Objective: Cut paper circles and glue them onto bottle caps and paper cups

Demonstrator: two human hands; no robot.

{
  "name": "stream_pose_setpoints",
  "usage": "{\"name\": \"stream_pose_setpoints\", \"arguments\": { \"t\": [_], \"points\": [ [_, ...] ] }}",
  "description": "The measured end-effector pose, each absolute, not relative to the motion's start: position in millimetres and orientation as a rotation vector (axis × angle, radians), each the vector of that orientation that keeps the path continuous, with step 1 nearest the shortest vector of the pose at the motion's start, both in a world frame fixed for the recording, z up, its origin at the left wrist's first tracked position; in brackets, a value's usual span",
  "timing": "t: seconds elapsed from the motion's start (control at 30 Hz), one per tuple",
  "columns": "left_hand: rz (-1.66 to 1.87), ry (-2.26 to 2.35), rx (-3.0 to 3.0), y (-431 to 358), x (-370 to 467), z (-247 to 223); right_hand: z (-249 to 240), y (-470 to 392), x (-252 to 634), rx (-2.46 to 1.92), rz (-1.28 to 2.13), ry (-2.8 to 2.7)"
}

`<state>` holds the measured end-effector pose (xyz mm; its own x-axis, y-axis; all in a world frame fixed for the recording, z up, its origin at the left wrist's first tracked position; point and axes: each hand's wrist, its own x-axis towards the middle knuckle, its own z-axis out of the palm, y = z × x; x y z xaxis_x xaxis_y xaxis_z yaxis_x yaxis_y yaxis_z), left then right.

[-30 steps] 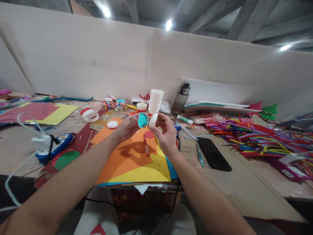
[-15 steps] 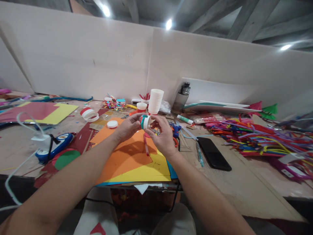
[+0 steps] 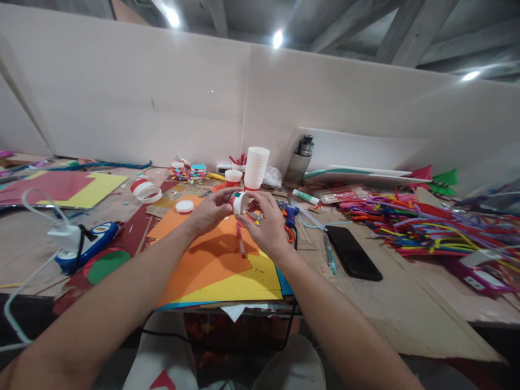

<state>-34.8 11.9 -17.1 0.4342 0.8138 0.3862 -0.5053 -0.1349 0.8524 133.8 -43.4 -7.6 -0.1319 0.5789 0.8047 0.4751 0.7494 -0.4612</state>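
Between my two hands, above the orange paper [image 3: 199,265], is a small paper cup piece [image 3: 239,203] with white, red and teal bands. My left hand [image 3: 212,211] grips its left side with thumb and fingers. On the opposite side, my right hand [image 3: 266,219] has its fingers curled around the rim. A narrow red strip [image 3: 241,241] shows below the hands over the orange sheet. Yellow paper [image 3: 247,287] lies under the orange one. Close to my left hand is a white round lid-like piece [image 3: 184,206].
Behind my hands stand a stack of white paper cups [image 3: 257,168] and a red-banded cup [image 3: 233,177]. To the right are a blue glue gun [image 3: 291,214], a glue stick [image 3: 306,196], a black phone [image 3: 353,253] and many pipe cleaners [image 3: 422,222]. A power strip [image 3: 91,244] sits left.
The cup piece has turned between my fingers, so less teal and more red shows now. Both hands stay in nearly the same place, and the view has shifted slightly.
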Motion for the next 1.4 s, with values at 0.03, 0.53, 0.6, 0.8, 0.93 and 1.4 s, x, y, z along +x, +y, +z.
{"name": "stream_pose_setpoints", "arguments": {
  "t": [0.03,0.53,0.6,0.8,0.93,1.4],
  "points": [
    [1.169,0.318,1.259,12,-35,-18,-8,-43,134,-0.831,0.108,-1.772],
    [1.113,0.374,1.242,15,-34,-25,-8,-40,134,-0.941,0.120,-1.785],
    [1.080,0.384,1.191,14,-32,-26,-8,-37,136,-0.977,0.222,-1.760],
    [0.917,0.524,0.914,17,-29,-25,-13,-21,146,-0.979,0.537,-1.633],
    [0.908,0.532,0.845,20,-29,-25,-18,-17,148,-0.991,0.599,-1.671],
    [0.856,0.522,0.928,16,-27,-28,-13,-24,144,-1.045,0.569,-1.819]
  ]
}}
